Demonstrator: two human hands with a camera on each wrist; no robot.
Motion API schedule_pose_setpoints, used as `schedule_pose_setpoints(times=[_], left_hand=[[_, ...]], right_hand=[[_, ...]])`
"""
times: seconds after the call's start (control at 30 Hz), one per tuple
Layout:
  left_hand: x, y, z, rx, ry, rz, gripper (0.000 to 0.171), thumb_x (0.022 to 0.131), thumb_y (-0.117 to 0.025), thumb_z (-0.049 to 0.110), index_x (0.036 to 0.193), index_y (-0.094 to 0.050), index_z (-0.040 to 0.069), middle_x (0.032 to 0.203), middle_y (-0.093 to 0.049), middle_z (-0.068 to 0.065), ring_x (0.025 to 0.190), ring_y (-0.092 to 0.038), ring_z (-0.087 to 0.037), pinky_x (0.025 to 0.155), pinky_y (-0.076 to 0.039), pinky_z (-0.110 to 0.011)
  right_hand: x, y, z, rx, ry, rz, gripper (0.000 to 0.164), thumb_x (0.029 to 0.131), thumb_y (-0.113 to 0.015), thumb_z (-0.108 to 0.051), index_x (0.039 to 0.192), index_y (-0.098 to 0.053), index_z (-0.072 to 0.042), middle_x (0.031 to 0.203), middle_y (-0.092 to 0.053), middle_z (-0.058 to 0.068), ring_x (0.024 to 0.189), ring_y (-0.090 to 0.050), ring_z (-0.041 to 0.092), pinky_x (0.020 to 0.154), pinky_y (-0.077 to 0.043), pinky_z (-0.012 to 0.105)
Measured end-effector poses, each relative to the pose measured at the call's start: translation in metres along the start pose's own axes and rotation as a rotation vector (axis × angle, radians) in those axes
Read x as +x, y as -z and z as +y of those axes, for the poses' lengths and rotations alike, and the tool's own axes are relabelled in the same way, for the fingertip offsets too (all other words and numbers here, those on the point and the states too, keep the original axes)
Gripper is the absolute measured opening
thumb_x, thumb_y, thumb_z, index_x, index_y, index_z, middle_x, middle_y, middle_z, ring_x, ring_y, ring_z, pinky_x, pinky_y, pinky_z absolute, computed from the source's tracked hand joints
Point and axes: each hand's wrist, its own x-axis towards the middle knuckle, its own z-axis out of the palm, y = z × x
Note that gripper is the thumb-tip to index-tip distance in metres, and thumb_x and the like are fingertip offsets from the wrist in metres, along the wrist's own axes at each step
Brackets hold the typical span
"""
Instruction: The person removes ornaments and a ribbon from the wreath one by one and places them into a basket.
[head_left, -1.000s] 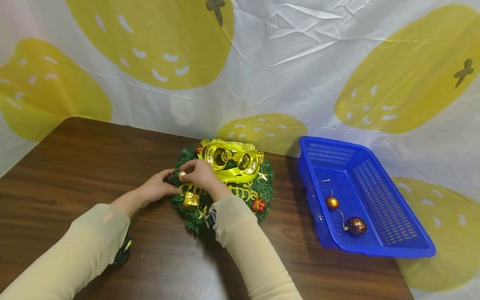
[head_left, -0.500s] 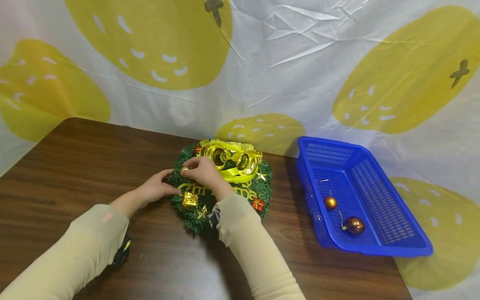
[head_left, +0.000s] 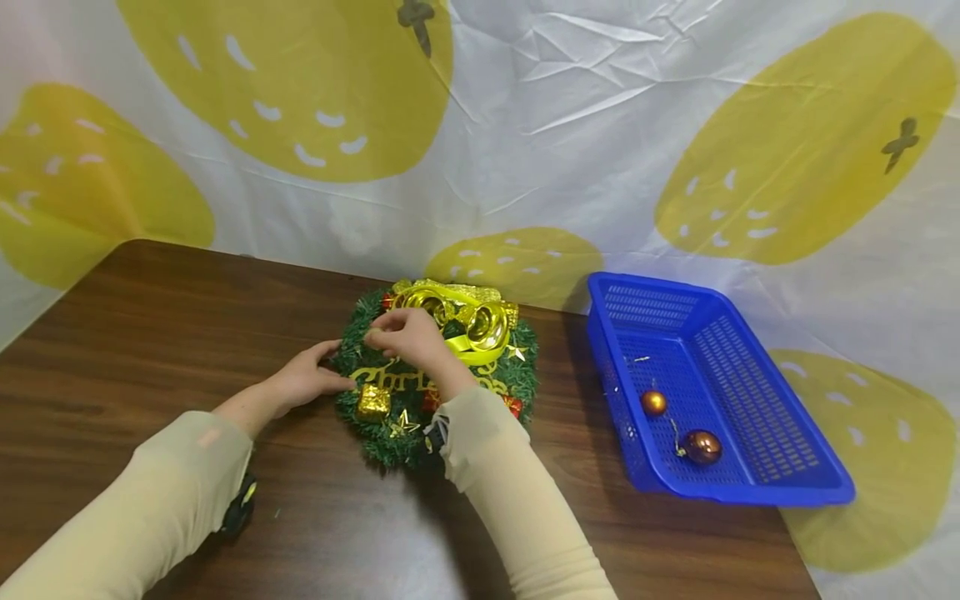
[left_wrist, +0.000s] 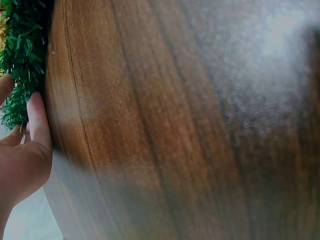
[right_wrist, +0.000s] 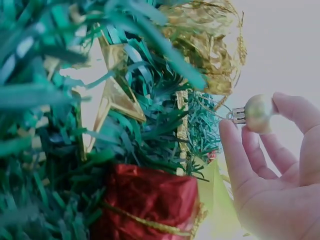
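A green Christmas wreath (head_left: 382, 450) lies on the table, trimmed with gold bells (head_left: 486, 327), yellow ribbon, a gold gift box (head_left: 373, 401), stars and gold "Christmas" lettering. My right hand (head_left: 416, 343) is over the wreath's left part and pinches a small pale gold bauble (right_wrist: 259, 114) between thumb and fingers. The bauble's metal cap points toward the greenery, with a thin loop at it. At the wreath's left edge, my left hand (head_left: 303, 381) holds the rim, thumb and fingers spread around it. In the left wrist view one finger lies along the green tinsel (left_wrist: 27, 55).
A blue plastic basket (head_left: 626, 446) stands right of the wreath. Inside it are an orange bauble (head_left: 654, 403) and a larger brown bauble (head_left: 702, 447) with a string. Behind the brown wooden table (head_left: 187, 333) hangs a white cloth (head_left: 525, 183) with yellow fruit prints.
My right hand has drawn the bauble slightly up and to the right over the wreath, uncovering more of the lettering. The left hand keeps its place at the rim.
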Motion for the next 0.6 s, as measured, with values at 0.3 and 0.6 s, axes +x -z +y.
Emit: schedule_pose_setpoints(times=[0.3,0.6], left_hand=[[0.001,0.000,-0.001,-0.012,0.004,-0.012,0.087,0.090,-0.062,0.022,0.148,-0.004,-0.006,0.150,-0.012,-0.032,0.124,-0.042,-0.044,0.098,-0.046,-0.047],[0.001,0.000,-0.002,-0.002,0.008,-0.015,0.088,0.090,-0.063,0.024,0.148,-0.004,-0.005,0.150,-0.011,-0.032,0.123,-0.043,-0.043,0.096,-0.047,-0.047]], right_hand=[[-0.005,0.005,-0.005,0.054,0.011,0.006,0.021,0.089,-0.064,-0.020,0.103,-0.068,-0.006,0.100,-0.068,0.010,0.089,-0.066,0.027,0.076,-0.058,0.034],[-0.010,0.017,-0.013,0.118,0.026,-0.005,0.026,0.091,-0.062,-0.020,0.109,-0.067,-0.002,0.109,-0.067,0.015,0.101,-0.062,0.034,0.087,-0.055,0.041]])
